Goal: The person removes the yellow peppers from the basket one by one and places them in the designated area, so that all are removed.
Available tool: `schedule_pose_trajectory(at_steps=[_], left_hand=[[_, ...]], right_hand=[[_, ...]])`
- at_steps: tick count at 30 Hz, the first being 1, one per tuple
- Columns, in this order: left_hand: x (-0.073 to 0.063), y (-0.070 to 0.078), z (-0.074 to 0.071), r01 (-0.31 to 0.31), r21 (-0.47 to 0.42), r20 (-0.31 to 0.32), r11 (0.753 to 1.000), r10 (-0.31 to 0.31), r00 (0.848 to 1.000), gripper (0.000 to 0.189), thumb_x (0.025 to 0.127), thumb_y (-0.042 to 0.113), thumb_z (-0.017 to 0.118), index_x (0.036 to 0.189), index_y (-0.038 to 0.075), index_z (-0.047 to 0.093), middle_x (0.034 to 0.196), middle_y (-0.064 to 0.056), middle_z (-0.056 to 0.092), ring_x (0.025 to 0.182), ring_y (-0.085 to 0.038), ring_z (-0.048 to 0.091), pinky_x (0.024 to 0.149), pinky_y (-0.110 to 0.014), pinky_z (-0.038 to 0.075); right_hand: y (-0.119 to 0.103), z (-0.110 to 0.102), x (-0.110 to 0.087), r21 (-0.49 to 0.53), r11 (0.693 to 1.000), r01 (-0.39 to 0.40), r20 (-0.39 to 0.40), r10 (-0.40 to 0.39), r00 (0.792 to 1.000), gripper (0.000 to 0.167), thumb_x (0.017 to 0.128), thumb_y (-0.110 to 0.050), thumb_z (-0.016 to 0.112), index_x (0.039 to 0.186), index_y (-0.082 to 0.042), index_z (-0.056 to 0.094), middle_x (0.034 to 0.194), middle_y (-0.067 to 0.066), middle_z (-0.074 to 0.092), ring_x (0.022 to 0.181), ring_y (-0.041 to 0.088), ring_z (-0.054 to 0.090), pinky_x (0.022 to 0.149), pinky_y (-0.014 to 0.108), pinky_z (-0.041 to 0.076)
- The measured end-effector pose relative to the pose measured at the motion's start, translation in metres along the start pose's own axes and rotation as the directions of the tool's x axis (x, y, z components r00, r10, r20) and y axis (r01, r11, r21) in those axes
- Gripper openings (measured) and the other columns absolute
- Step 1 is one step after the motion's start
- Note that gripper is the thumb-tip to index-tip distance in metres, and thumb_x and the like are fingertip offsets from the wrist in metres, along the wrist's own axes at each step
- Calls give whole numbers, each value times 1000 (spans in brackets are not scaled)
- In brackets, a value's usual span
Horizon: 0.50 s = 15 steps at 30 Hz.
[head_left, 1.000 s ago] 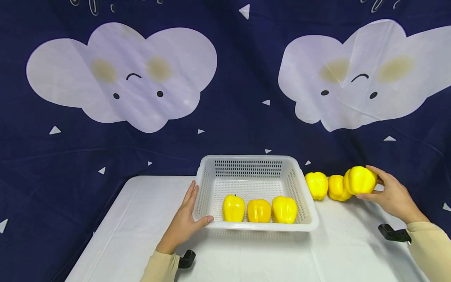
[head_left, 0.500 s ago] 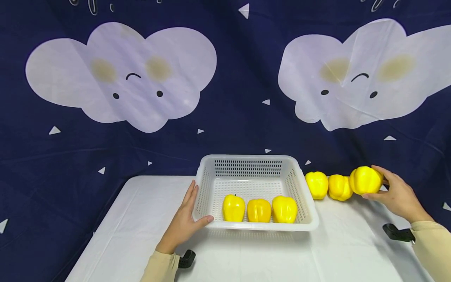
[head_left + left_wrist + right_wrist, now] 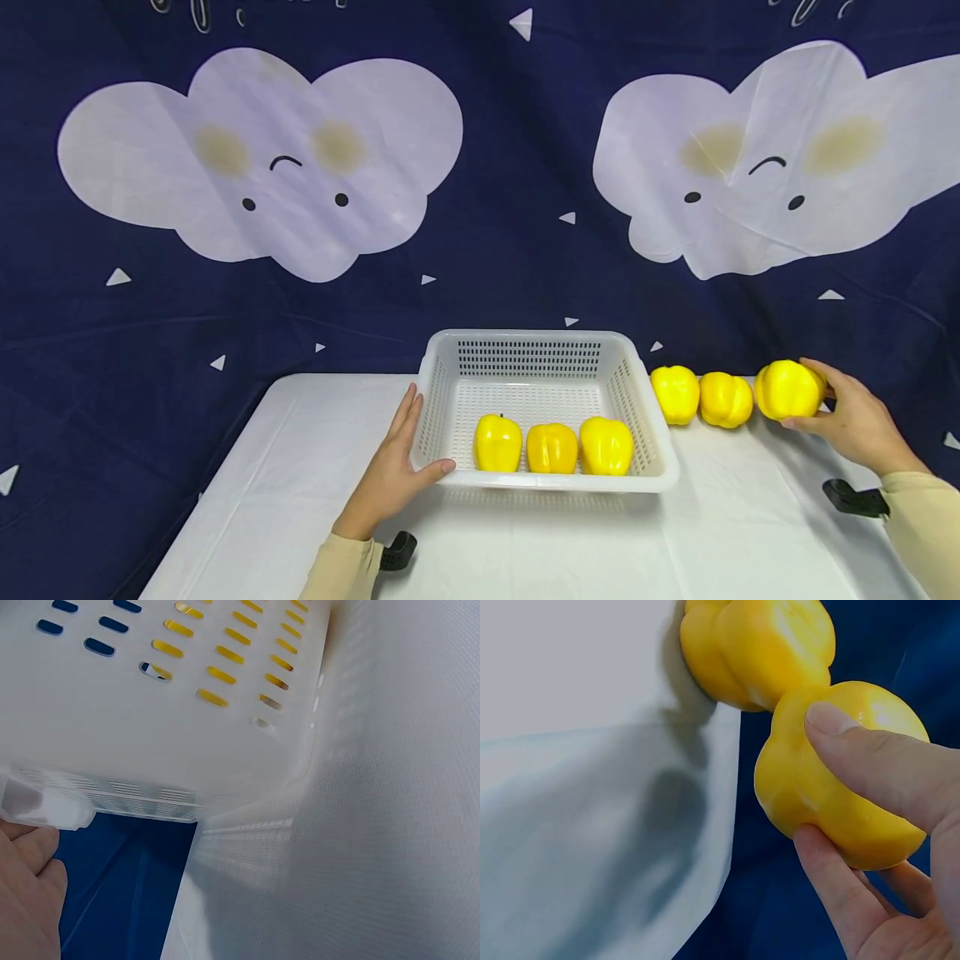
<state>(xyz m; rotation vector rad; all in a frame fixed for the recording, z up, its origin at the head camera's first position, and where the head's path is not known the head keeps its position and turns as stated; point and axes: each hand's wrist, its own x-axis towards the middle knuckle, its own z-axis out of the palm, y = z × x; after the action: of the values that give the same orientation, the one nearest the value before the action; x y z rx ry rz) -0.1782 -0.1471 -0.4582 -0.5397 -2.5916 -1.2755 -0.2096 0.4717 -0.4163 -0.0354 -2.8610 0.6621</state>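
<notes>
While the straight-fingered left hand (image 3: 386, 483) touches the basket (image 3: 555, 481), the right hand (image 3: 864, 421), gripping one pepper (image 3: 787, 390), should avoid its neighbour (image 3: 725, 400).

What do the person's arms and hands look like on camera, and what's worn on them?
The left hand and right hand are bare, without gloves. The left sleeve and right sleeve are plain pale beige, reaching the wrists. A small black device juts out by the left wrist, a similar black piece by the right.
</notes>
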Motion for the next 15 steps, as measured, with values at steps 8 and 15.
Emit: schedule_pose_trajectory(at_steps=[8, 15], left_hand=[[1, 0, 0, 5, 3, 1, 1000, -5, 1000, 105, 83, 39, 80, 159, 0, 19, 169, -4, 3, 151, -39, 17, 112, -65, 25], [1, -1, 0, 3, 1, 0, 1000, -3, 1000, 105, 83, 37, 81, 159, -1, 19, 169, -4, 3, 151, -40, 17, 112, -65, 25]], right_hand=[[8, 4, 1, -8, 1000, 8, 1, -8, 1000, 107, 69, -15, 89, 152, 8, 26, 135, 46, 33, 117, 63, 35, 88, 76, 33], [15, 8, 1, -11, 1000, -2, 35, 2, 999, 105, 68, -15, 89, 150, 9, 28, 132, 45, 34, 114, 61, 36, 86, 75, 36]])
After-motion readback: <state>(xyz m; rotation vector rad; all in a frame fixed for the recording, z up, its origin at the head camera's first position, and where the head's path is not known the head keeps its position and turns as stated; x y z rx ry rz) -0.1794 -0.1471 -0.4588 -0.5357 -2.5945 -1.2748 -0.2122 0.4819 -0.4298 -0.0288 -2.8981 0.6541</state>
